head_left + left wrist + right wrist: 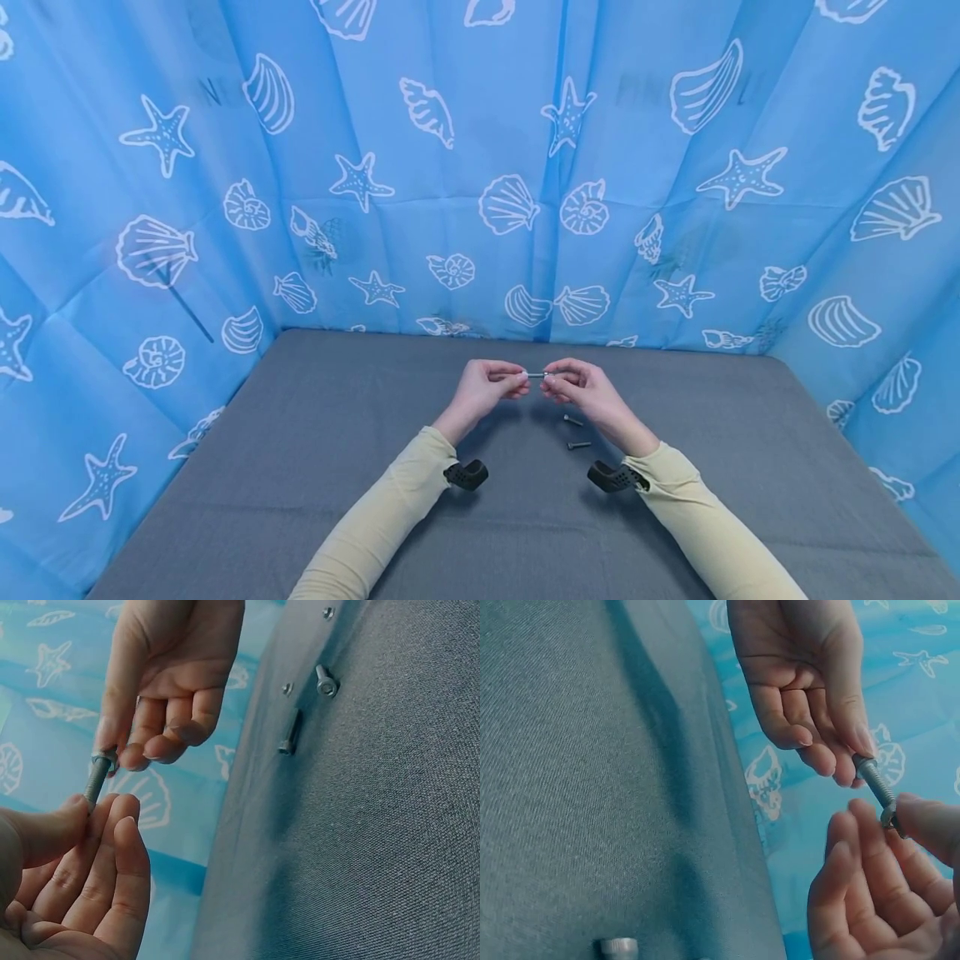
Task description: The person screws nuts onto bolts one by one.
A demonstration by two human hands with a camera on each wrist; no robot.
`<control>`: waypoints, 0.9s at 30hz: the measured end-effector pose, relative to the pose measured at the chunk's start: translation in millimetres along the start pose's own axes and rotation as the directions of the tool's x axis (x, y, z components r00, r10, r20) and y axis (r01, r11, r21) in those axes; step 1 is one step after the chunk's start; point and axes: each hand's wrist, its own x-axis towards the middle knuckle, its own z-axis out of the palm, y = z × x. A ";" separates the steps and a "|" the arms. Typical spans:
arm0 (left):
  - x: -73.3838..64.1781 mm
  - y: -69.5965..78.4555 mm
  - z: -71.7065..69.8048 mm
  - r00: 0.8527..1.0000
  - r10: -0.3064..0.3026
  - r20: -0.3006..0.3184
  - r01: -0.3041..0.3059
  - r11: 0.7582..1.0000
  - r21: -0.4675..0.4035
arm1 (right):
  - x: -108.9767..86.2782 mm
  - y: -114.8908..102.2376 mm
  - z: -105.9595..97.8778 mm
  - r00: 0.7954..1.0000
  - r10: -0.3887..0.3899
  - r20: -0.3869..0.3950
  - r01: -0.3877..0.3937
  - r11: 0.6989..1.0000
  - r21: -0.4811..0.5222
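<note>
A silver threaded bolt [536, 375] is held level between both hands, above the far part of the table. My left hand [489, 388] pinches it at its head [865, 763] between thumb and fingertips. At the other end, the thumb and fingers of my right hand [588, 392] pinch a small nut [889, 816], which sits at the bolt's tip; bare thread shows between the two hands. Below my right hand, two more bolts [573, 420] [290, 733] lie on the grey cloth.
Grey cloth covers the table [337, 517]. Two small metal pieces that look like nuts [287, 688] lie near the loose bolts. A blue curtain [450, 200] with white shells and starfish hangs behind the table and along its sides.
</note>
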 end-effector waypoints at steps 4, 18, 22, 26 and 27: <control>-5.9 6.8 0.5 1.000 0.007 0.008 -0.007 1.000 -0.003 | 0.2 -1.2 2.3 1.000 0.023 -0.016 -0.024 0.999 -0.029; -21.8 26.7 2.4 1.000 0.006 0.010 -0.006 1.000 -0.002 | 0.4 1.7 0.0 1.000 0.008 -0.005 -0.009 0.999 -0.048; -22.0 28.9 3.2 1.000 0.009 0.001 -0.009 1.000 0.013 | 1.4 0.4 1.6 0.999 0.048 0.000 -0.048 0.998 -0.029; -16.4 24.1 2.6 1.000 0.001 0.000 -0.001 1.000 0.020 | 0.8 -1.3 1.7 0.999 0.045 0.013 -0.045 0.999 0.003; -13.7 20.5 2.3 1.000 -0.001 -0.001 0.001 1.000 0.021 | 0.5 -1.7 1.4 0.999 0.039 0.015 -0.039 0.999 0.007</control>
